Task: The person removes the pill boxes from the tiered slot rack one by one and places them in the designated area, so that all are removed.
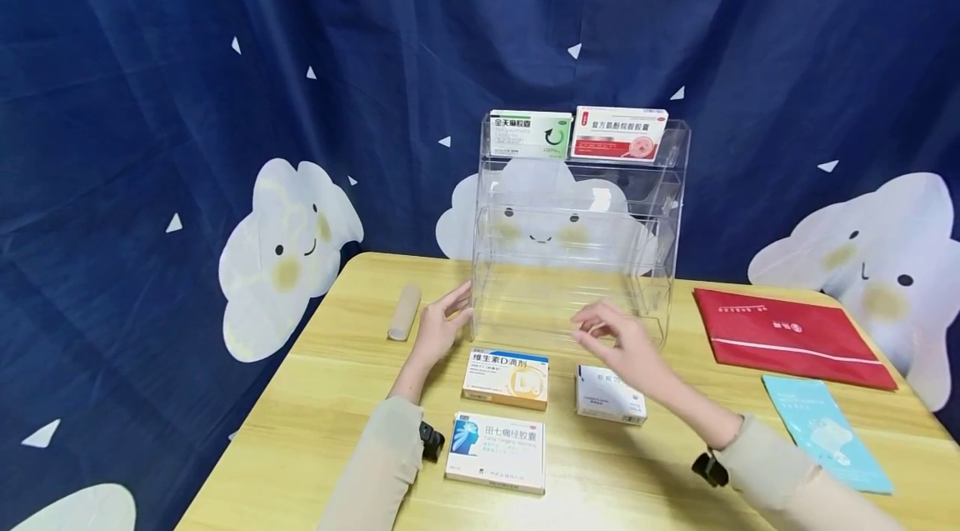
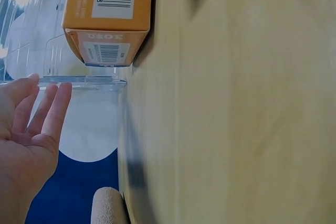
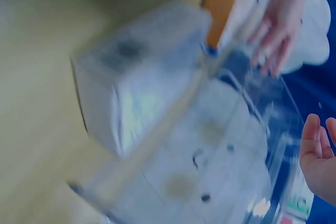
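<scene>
A clear acrylic display rack (image 1: 573, 252) stands at the back of the table. My left hand (image 1: 441, 324) is at its lower left side, fairly straight fingers touching the edge; the left wrist view shows the palm (image 2: 29, 153) beside the clear panel. My right hand (image 1: 618, 339) hovers before the lower shelves, fingers loosely bent, holding nothing. Beneath it lies a white medicine box (image 1: 609, 396), which looks blurred in the right wrist view. Nearer the left hand are an orange-and-white vitamin D drops box (image 1: 505, 381) and a white-and-blue capsule box (image 1: 497, 454).
On the rack's top tier stand a green-and-white medicine box (image 1: 529, 135) and a red-and-white medicine box (image 1: 618, 135). A beige cylinder (image 1: 405, 313) lies left of the rack. To the right lie a red pouch (image 1: 795, 338) and a light-blue packet (image 1: 825, 431). A blue curtain hangs behind.
</scene>
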`<state>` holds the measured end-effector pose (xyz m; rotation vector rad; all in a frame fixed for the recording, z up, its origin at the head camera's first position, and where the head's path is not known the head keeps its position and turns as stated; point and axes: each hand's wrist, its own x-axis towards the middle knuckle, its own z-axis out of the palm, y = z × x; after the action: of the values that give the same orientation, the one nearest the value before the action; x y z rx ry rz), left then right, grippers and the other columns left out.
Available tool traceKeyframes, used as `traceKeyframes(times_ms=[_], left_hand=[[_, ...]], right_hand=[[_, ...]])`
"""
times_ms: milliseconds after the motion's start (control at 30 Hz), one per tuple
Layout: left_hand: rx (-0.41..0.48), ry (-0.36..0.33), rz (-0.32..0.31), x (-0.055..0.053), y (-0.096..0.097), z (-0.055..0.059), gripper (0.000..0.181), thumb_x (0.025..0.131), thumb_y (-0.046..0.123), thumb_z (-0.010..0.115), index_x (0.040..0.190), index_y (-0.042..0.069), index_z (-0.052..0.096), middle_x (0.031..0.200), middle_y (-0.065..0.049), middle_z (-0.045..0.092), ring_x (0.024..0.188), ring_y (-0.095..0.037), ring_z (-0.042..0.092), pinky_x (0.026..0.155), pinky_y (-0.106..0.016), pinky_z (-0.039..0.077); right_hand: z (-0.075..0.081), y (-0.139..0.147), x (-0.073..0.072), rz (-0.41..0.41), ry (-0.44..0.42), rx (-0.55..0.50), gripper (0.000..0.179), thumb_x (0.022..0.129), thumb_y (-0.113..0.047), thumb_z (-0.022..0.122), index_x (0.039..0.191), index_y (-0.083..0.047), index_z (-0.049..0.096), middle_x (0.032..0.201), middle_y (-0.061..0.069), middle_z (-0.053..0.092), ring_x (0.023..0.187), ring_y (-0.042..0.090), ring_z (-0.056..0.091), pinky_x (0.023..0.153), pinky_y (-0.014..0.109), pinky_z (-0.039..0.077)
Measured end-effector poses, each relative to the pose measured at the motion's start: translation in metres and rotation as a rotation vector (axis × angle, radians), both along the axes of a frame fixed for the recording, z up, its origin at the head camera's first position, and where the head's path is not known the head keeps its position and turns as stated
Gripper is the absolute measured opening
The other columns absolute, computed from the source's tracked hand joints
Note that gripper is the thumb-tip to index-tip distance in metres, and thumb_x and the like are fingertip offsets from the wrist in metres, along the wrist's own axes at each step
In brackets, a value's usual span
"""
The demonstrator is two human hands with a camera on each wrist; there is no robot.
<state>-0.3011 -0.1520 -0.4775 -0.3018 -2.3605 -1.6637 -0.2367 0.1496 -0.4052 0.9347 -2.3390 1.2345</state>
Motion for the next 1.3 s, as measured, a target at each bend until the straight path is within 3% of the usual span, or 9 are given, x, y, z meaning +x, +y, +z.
traceKeyframes(times_ms=[133,400,633,967,1300], left_hand=[[-0.009,0.019,0.003,0.000,0.000,-0.002,0.050,0.090,0.002,0.066,0.138,0.010,0.055,0.134,-0.014,0.062,0.118,-0.031,0.065,0.104,-0.034,0.053],[-0.007,0.011,0.005,0.001,-0.001,-0.001,0.049,0.090,0.003,0.066,0.138,0.010,0.056,0.134,-0.013,0.063,0.118,-0.030,0.065,0.104,-0.034,0.053],[-0.004,-0.007,0.011,0.001,-0.001,-0.002,0.050,0.090,0.004,0.066,0.138,0.013,0.056,0.134,-0.012,0.063,0.119,-0.029,0.065,0.105,-0.035,0.053],[0.043,0.003,0.002,0.000,-0.001,-0.004,0.049,0.089,0.004,0.067,0.137,0.012,0.057,0.134,-0.012,0.063,0.118,-0.032,0.065,0.105,-0.040,0.053],[0.014,-0.006,-0.002,0.002,-0.001,-0.002,0.050,0.090,0.002,0.066,0.138,0.011,0.055,0.135,-0.013,0.062,0.118,-0.031,0.065,0.105,-0.037,0.053]], right_hand=[[0.019,0.009,-0.019,-0.078,0.040,-0.047,0.017,0.084,0.006,0.069,0.101,0.003,0.067,0.092,0.013,0.066,0.083,-0.007,0.055,0.074,0.006,0.055],[0.054,0.023,-0.058,-0.187,0.208,-0.125,0.019,0.080,0.015,0.070,0.098,0.011,0.067,0.091,0.023,0.063,0.083,-0.011,0.053,0.071,-0.004,0.048],[0.081,0.033,-0.088,-0.297,0.232,-0.132,0.016,0.087,0.001,0.070,0.102,0.004,0.067,0.099,0.018,0.061,0.086,-0.013,0.054,0.075,-0.006,0.047],[0.116,0.044,-0.133,-0.443,0.325,-0.191,0.024,0.085,-0.001,0.072,0.107,0.007,0.065,0.106,0.018,0.057,0.088,-0.013,0.050,0.078,-0.005,0.046],[0.145,0.059,-0.165,-0.599,0.319,-0.205,0.029,0.084,-0.003,0.074,0.110,0.005,0.065,0.106,0.016,0.056,0.088,-0.008,0.046,0.078,-0.001,0.040]])
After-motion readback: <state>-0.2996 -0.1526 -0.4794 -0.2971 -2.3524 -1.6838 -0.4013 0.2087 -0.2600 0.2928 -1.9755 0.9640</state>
